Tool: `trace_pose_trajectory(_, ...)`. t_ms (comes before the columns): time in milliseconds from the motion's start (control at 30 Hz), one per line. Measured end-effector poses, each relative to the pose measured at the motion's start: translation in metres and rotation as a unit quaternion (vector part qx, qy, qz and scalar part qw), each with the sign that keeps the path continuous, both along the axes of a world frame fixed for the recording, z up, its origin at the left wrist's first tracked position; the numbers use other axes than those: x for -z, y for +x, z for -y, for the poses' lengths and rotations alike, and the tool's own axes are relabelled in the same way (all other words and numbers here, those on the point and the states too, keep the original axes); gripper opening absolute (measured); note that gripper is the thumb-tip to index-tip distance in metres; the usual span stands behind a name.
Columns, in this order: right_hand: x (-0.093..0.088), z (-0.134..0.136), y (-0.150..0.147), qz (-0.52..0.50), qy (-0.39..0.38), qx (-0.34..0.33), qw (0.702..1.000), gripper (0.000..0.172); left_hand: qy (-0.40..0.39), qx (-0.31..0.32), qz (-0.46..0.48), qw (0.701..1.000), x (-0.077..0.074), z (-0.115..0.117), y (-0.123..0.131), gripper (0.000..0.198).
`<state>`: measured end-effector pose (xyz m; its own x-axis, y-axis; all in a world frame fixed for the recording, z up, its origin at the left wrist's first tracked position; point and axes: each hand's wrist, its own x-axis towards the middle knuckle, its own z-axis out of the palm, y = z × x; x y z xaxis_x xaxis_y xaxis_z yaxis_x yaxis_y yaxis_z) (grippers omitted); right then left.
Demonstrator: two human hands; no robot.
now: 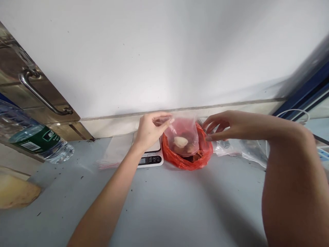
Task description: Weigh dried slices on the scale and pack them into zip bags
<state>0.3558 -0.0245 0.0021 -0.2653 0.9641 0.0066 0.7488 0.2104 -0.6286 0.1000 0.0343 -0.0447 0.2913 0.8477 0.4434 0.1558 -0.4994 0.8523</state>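
Note:
My left hand (153,128) is closed in a pinch on the top left edge of a clear plastic bag (183,125). Inside that bag sit a pale, flat piece (180,141) and some brownish pieces whose kind I cannot make out. The clear bag hangs over a red plastic bag (180,162), which gapes on the table with dark brown, dried-looking bits (197,156) in it. At the red bag's right rim is my right hand (221,125), its fingers curved and apart. A white digital scale (151,160) lies just left of the red bag, partly behind my left wrist.
Flat clear bags (110,151) lie left of the scale, and more crumpled clear plastic (253,151) lies to the right. A water bottle (38,137) leans at far left above a yellowish container (15,190). The white wall (164,61) closes off the grey table's back.

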Motion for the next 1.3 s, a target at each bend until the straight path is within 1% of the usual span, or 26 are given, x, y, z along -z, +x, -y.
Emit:
trace_pose_trajectory(33,-0.001,-0.001,-0.003,0.016,-0.018,-0.003,1.0,0.033,0.011,0.002,0.009,1.0,-0.001,0.0,0.0,0.015)
trace_pose_trajectory(100,-0.004,-0.001,-0.01,0.057,-0.054,-0.01,0.997,0.046,0.038,-0.004,0.062,0.997,-0.003,0.0,-0.001,0.012)
trace_pose_trajectory(133,-0.006,-0.002,-0.014,0.06,-0.051,-0.007,0.997,0.051,0.052,-0.011,0.094,0.994,-0.004,-0.001,-0.001,0.012)
trace_pose_trajectory(200,-0.009,-0.002,-0.02,0.068,-0.047,-0.013,0.996,0.056,0.073,-0.029,0.146,0.986,-0.006,-0.002,-0.002,0.016)
trace_pose_trajectory(333,-0.007,-0.006,-0.026,0.084,-0.021,-0.01,0.996,0.052,0.071,-0.055,0.205,0.975,-0.011,-0.003,-0.006,0.025)
trace_pose_trajectory(433,-0.001,-0.011,-0.028,0.04,0.001,0.0,0.999,0.043,0.039,-0.058,0.225,0.972,-0.015,-0.004,-0.013,0.025)
trace_pose_trajectory(500,0.002,-0.013,-0.031,-0.016,0.004,0.002,1.0,0.04,0.002,-0.069,0.206,0.976,-0.018,-0.005,-0.022,0.022)
trace_pose_trajectory(567,0.003,-0.013,-0.038,-0.087,-0.001,0.006,0.996,0.038,-0.033,-0.075,0.159,0.984,-0.021,-0.007,-0.035,0.018)
trace_pose_trajectory(633,0.003,-0.013,-0.049,-0.154,-0.011,0.009,0.988,0.032,-0.054,-0.062,0.107,0.991,-0.023,-0.01,-0.05,0.019)
trace_pose_trajectory(733,0.004,-0.012,-0.069,-0.209,-0.026,0.015,0.978,0.023,-0.058,-0.026,0.045,0.997,-0.024,-0.015,-0.07,0.027)
trace_pose_trajectory(800,0.007,-0.013,-0.081,-0.232,-0.028,0.024,0.972,0.025,-0.045,-0.018,0.017,0.999,-0.023,-0.017,-0.078,0.031)
trace_pose_trajectory(867,0.012,-0.015,-0.093,-0.258,-0.033,0.037,0.965,0.031,-0.025,-0.025,0.0,0.999,-0.02,-0.018,-0.081,0.036)
trace_pose_trajectory(933,0.019,-0.018,-0.104,-0.296,-0.05,0.046,0.953,0.038,-0.008,-0.045,-0.001,0.999,-0.018,-0.02,-0.082,0.04)
trace_pose_trajectory(1000,0.025,-0.02,-0.113,-0.33,-0.067,0.052,0.94,0.047,0.001,-0.074,0.018,0.997,-0.016,-0.021,-0.085,0.039)
trace_pose_trajectory(1067,0.031,-0.022,-0.122,-0.339,-0.061,0.06,0.937,0.051,-0.005,-0.088,0.037,0.995,-0.016,-0.023,-0.093,0.038)
trace_pose_trajectory(1133,0.034,-0.024,-0.13,-0.325,-0.037,0.065,0.943,0.043,-0.039,-0.077,0.037,0.996,-0.017,-0.023,-0.107,0.03)
trace_pose_trajectory(1200,0.035,-0.027,-0.138,-0.312,-0.009,0.069,0.947,0.033,-0.096,-0.068,0.026,0.993,-0.018,-0.023,-0.124,0.02)
trace_pose_trajectory(1267,0.033,-0.032,-0.148,-0.305,0.021,0.077,0.949,0.025,-0.151,-0.096,0.037,0.983,-0.018,-0.023,-0.142,0.022)
trace_pose_trajectory(1300,0.032,-0.035,-0.155,-0.301,0.039,0.081,0.949,0.021,-0.172,-0.128,0.053,0.975,-0.017,-0.023,-0.151,0.021)
